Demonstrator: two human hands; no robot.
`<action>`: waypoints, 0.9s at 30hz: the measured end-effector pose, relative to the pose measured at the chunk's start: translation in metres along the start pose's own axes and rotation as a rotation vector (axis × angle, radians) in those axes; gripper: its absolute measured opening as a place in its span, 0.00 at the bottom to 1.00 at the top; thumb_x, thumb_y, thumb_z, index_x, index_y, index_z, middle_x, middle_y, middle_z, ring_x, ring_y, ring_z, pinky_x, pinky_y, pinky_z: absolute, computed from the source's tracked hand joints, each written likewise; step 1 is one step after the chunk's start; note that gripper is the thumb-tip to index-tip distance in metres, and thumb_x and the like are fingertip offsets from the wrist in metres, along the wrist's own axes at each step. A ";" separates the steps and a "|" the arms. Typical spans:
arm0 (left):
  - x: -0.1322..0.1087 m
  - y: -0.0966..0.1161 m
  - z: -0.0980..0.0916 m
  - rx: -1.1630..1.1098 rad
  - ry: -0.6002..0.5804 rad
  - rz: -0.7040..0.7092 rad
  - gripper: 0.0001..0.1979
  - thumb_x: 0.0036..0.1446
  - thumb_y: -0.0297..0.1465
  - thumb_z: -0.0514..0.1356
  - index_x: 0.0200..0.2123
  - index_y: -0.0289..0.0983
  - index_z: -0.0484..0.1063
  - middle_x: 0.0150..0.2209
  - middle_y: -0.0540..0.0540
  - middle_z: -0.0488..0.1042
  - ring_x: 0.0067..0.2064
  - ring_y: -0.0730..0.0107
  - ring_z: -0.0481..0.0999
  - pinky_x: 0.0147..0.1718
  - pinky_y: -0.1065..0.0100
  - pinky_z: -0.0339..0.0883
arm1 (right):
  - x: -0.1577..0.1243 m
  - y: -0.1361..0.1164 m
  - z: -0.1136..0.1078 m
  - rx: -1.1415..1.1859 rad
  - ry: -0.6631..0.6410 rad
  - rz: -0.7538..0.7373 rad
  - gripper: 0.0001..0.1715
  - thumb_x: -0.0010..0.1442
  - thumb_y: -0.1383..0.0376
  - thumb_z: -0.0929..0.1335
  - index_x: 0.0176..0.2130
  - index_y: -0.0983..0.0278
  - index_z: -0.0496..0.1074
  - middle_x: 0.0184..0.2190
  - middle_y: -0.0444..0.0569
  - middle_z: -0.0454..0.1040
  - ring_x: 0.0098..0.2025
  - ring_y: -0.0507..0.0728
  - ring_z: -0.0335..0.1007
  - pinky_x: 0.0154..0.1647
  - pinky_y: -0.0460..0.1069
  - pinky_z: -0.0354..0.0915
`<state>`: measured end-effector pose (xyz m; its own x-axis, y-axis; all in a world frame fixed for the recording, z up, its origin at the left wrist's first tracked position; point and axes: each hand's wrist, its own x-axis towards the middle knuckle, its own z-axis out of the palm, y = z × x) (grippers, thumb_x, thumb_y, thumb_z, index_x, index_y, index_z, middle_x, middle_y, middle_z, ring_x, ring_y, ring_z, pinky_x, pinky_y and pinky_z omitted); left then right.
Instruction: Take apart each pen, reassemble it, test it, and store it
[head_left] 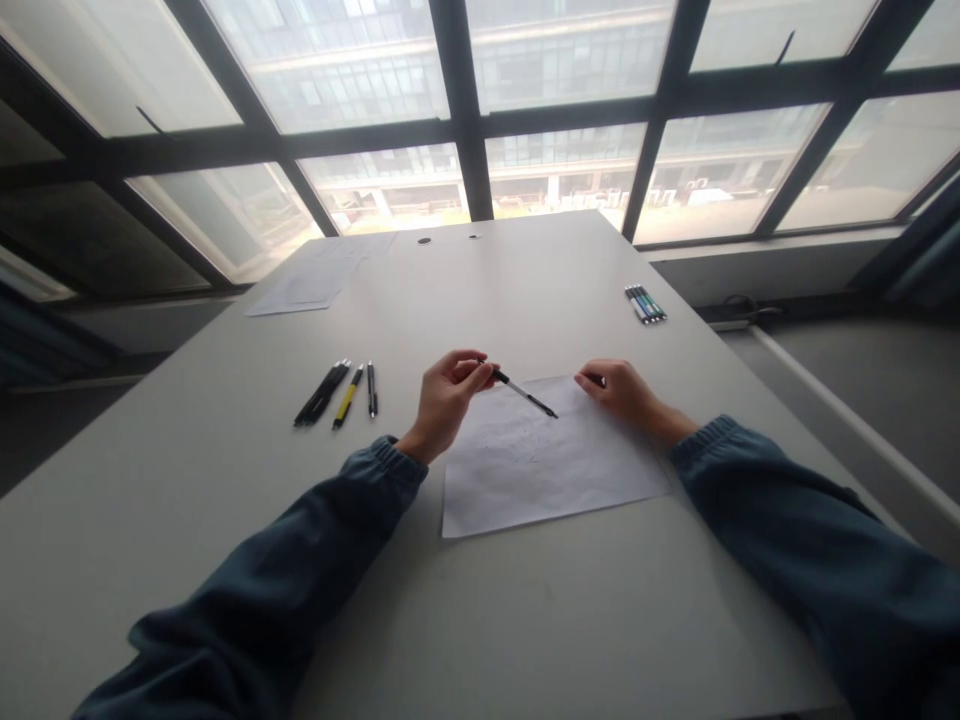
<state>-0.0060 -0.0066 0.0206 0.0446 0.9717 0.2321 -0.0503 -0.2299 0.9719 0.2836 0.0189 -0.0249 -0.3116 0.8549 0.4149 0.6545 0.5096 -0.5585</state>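
The sheet of paper (555,485) lies on the table (570,610). By the sheet's far left corner, the left hand (448,398) is clamped on the pen (522,393), fingertips pinching it near one end, while the free end slants out above the sheet (which end carries the tip is too small to tell). The right hand (621,392) rests at the sheet's far right, fingers curled; whether it grips anything, I cannot tell. To handle the pen well, a firm but unstrained pinch seems best, since a loose one would likely let so much free barrel swivel. The right hand could steady the sheet with light pressure, without creasing it. Left of the sheet lie black pens (322,394) and a yellow pen (348,397), best not brushed by the left sleeve (300,560).
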 end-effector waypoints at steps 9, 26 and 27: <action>-0.020 -0.022 0.014 -0.202 0.040 -0.080 0.16 0.50 0.37 0.73 0.35 0.34 0.74 0.42 0.40 0.83 0.44 0.62 0.83 0.51 0.57 0.76 | -0.017 -0.038 0.007 0.605 0.142 0.205 0.23 0.64 0.49 0.67 0.37 0.65 0.78 0.24 0.46 0.74 0.24 0.51 0.64 0.24 0.46 0.60; -0.011 -0.029 0.002 0.162 0.046 0.084 0.16 0.50 0.37 0.73 0.39 0.33 0.82 0.30 0.44 0.82 0.31 0.68 0.82 0.34 0.68 0.78 | -0.018 -0.037 0.009 0.815 0.327 0.329 0.15 0.52 0.59 0.77 0.38 0.66 0.80 0.24 0.46 0.77 0.25 0.51 0.70 0.28 0.48 0.67; -0.011 -0.030 0.002 0.168 0.047 0.087 0.16 0.50 0.37 0.72 0.39 0.33 0.82 0.31 0.43 0.82 0.31 0.67 0.82 0.35 0.67 0.79 | -0.018 -0.037 0.009 0.814 0.341 0.330 0.15 0.52 0.59 0.77 0.38 0.66 0.80 0.24 0.46 0.77 0.25 0.51 0.71 0.28 0.48 0.67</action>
<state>-0.0032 -0.0105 -0.0112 0.0008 0.9482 0.3178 0.1160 -0.3157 0.9417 0.2590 -0.0145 -0.0181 0.1060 0.9592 0.2623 -0.0488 0.2684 -0.9621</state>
